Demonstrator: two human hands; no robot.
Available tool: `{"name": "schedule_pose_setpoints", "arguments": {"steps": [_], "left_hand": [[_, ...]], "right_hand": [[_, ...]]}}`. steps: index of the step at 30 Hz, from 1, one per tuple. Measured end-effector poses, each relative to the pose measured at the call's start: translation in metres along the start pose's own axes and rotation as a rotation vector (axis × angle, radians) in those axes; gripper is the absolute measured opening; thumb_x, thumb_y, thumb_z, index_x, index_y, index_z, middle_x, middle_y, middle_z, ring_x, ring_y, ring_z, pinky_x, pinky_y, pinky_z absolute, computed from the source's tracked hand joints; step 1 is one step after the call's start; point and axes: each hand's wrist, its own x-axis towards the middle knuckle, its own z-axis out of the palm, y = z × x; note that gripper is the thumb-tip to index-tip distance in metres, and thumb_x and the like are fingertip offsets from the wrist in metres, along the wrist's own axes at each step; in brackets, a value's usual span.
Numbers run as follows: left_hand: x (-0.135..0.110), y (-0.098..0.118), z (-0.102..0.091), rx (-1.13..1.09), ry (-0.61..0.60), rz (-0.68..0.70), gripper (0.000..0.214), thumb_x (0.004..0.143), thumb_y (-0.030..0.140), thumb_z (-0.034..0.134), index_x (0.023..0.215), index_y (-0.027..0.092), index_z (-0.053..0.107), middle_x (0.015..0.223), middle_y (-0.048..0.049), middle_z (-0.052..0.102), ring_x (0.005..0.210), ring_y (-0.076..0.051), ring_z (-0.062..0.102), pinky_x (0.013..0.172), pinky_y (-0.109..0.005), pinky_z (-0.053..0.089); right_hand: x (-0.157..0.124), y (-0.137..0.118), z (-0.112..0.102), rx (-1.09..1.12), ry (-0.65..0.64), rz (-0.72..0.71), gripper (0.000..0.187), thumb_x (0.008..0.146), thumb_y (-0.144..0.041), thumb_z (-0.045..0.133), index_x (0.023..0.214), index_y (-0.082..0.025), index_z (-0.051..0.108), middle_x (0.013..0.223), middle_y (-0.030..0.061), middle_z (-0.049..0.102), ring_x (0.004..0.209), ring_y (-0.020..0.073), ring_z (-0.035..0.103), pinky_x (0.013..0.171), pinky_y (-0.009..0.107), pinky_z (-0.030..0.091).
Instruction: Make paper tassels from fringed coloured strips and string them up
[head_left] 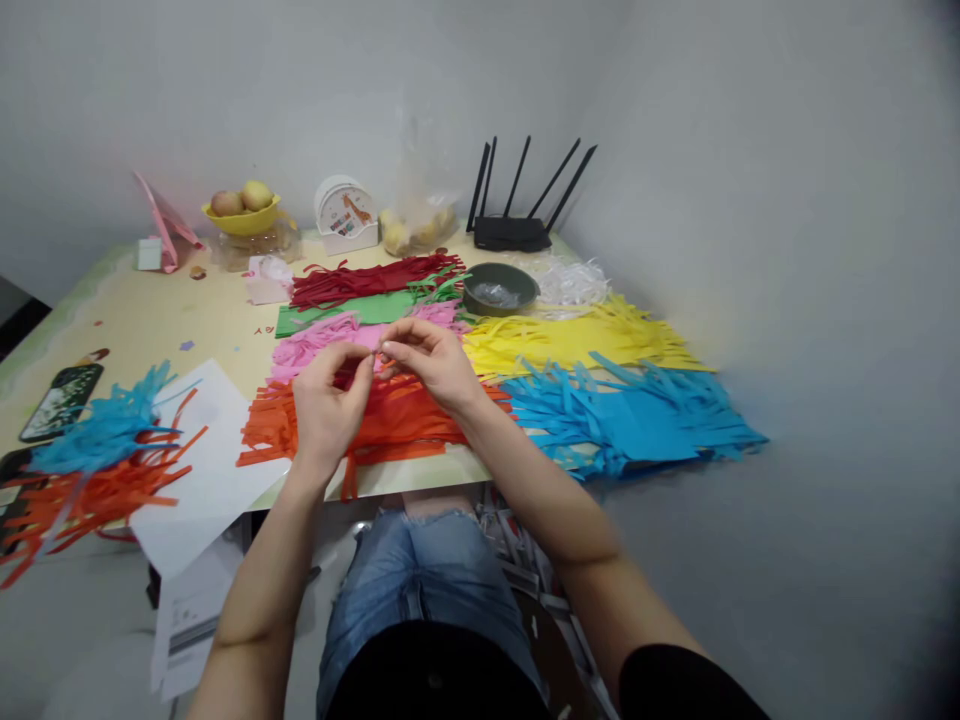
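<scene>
Over the orange fringed paper (405, 420) at the bench (150, 310) front edge, the left hand (326, 410) and right hand (431, 360) together pinched a thin paper strip (377, 356) between fingertips, its colour unclear; pink fringed paper (315, 345) lay just behind.

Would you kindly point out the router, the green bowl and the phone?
router (512, 234): head view, on its black body.
green bowl (489, 303): head view, on its front wall.
phone (63, 401): head view, middle of its screen.
</scene>
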Motion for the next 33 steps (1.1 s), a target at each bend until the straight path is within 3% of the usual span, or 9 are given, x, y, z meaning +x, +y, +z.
{"name": "schedule_pose_setpoints", "arguments": {"steps": [10, 14, 18, 23, 27, 30, 33], "left_hand": [[0.014, -0.010, 0.007, -0.150, -0.028, -0.059, 0.009, 0.084, 0.025, 0.067, 0.083, 0.017, 0.070, 0.077, -0.0013, 0.072, 0.064, -0.011, 0.064, 0.063, -0.022, 0.051], [0.040, -0.014, 0.012, -0.184, -0.041, -0.082, 0.011, 0.080, 0.027, 0.070, 0.079, 0.017, 0.068, 0.072, -0.0013, 0.070, 0.062, -0.012, 0.063, 0.062, -0.023, 0.051], [0.077, -0.016, 0.015, -0.282, -0.050, -0.103, 0.014, 0.077, 0.030, 0.072, 0.079, 0.016, 0.070, 0.074, -0.0034, 0.072, 0.066, -0.014, 0.065, 0.066, -0.025, 0.053], [0.106, -0.017, 0.014, -0.307, -0.007, -0.065, 0.016, 0.075, 0.031, 0.074, 0.078, 0.016, 0.070, 0.075, -0.0036, 0.072, 0.067, -0.014, 0.066, 0.067, -0.025, 0.054], [0.107, -0.021, 0.020, -0.267, 0.027, -0.017, 0.013, 0.077, 0.029, 0.072, 0.080, 0.017, 0.068, 0.075, -0.0022, 0.070, 0.066, -0.012, 0.064, 0.064, -0.023, 0.052], [0.103, -0.026, 0.027, -0.294, 0.049, -0.054, 0.014, 0.078, 0.029, 0.073, 0.081, 0.017, 0.065, 0.075, -0.0014, 0.069, 0.067, -0.012, 0.064, 0.065, -0.022, 0.051], [0.099, -0.030, 0.033, -0.187, 0.111, -0.004, 0.011, 0.081, 0.026, 0.071, 0.083, 0.017, 0.066, 0.077, -0.0010, 0.069, 0.069, -0.011, 0.065, 0.068, -0.022, 0.052]], "right_hand": [[0.009, 0.006, 0.000, 0.063, 0.083, -0.007, 0.049, 0.058, -0.050, 0.092, 0.082, -0.018, 0.063, 0.069, -0.0053, 0.065, 0.066, 0.0072, 0.064, 0.062, 0.019, 0.062], [0.032, -0.004, -0.007, 0.034, 0.067, -0.019, 0.052, 0.053, -0.048, 0.094, 0.081, -0.015, 0.065, 0.070, -0.0035, 0.066, 0.065, 0.0083, 0.064, 0.061, 0.021, 0.062], [0.061, -0.018, -0.006, 0.010, 0.114, -0.151, 0.051, 0.057, -0.050, 0.091, 0.083, -0.016, 0.064, 0.072, -0.0038, 0.066, 0.065, 0.0080, 0.063, 0.058, 0.021, 0.061], [0.088, -0.026, -0.005, 0.041, 0.022, -0.159, 0.050, 0.059, -0.048, 0.091, 0.085, -0.016, 0.062, 0.074, -0.0033, 0.065, 0.066, 0.0088, 0.063, 0.056, 0.021, 0.060], [0.096, -0.020, -0.008, 0.074, 0.026, -0.144, 0.050, 0.061, -0.050, 0.090, 0.084, -0.017, 0.061, 0.073, -0.0040, 0.061, 0.066, 0.0087, 0.060, 0.053, 0.021, 0.060], [0.095, -0.017, -0.010, 0.006, 0.044, -0.180, 0.047, 0.065, -0.051, 0.087, 0.085, -0.017, 0.061, 0.075, -0.0037, 0.059, 0.068, 0.0092, 0.059, 0.053, 0.020, 0.060], [0.091, -0.018, -0.010, -0.070, 0.064, -0.232, 0.043, 0.070, -0.050, 0.084, 0.087, -0.017, 0.062, 0.080, -0.0023, 0.059, 0.072, 0.0096, 0.059, 0.054, 0.020, 0.060]]}}
